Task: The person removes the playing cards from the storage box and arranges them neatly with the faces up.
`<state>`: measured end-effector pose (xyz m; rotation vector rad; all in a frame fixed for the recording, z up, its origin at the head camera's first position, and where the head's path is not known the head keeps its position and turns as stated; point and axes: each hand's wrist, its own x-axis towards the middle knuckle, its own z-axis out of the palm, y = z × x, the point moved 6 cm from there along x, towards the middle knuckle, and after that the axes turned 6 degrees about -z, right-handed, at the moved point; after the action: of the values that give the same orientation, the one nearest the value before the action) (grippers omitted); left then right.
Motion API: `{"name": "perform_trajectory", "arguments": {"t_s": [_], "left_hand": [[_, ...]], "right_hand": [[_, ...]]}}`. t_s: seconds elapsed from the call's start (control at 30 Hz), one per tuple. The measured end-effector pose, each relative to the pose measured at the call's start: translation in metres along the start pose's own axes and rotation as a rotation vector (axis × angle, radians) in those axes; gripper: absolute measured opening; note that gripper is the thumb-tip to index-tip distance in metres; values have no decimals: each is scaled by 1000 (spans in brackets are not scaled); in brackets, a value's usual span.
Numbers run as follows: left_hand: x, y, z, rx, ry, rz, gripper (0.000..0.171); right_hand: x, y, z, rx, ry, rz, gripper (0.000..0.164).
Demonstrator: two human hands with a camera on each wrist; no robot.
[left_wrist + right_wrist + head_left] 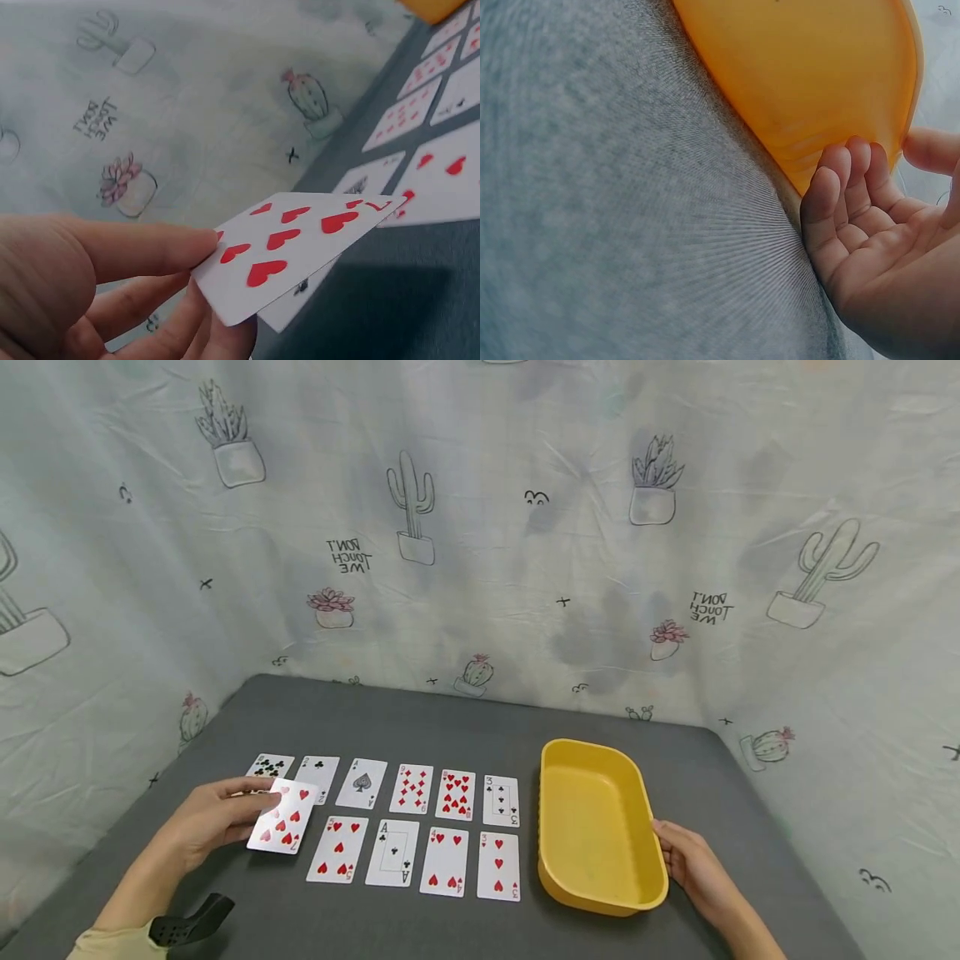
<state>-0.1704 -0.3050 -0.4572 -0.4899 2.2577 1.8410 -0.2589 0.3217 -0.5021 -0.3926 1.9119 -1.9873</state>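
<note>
My left hand [217,818] pinches a seven of hearts [283,818] by its edge, thumb on its face and fingers behind. The card is tilted face up, and in the head view it overlaps a clubs card [270,765] and the two of clubs [321,774] behind it. At the right, my right hand [693,868] holds the side of a yellow plastic tray [600,827]. In the right wrist view the thumb is at the tray's rim and the curled fingers [832,191] lie against its outer wall.
Face-up cards lie in two rows left of the tray. The back row includes the ace of spades [362,783] and three of clubs [501,801]; the front row runs from the five of hearts [337,850] to the three of hearts [498,867]. A patterned curtain [480,527] surrounds the grey table [450,727].
</note>
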Motion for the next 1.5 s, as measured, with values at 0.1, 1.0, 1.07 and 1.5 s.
{"name": "perform_trajectory", "arguments": {"t_s": [0.1, 1.0, 1.07, 1.5], "left_hand": [[-1, -6, -3, -29, -15, -23, 59], [6, -19, -10, 290, 184, -69, 38], [7, -19, -10, 292, 182, -64, 39], [7, -16, -14, 375, 231, -59, 38]], "right_hand": [[-1, 1, 1, 8, -6, -1, 45], [-4, 5, -1, 5, -3, 28, 50], [-5, 4, -1, 9, -6, 24, 51], [0, 1, 3, 7, -23, -16, 52]]}}
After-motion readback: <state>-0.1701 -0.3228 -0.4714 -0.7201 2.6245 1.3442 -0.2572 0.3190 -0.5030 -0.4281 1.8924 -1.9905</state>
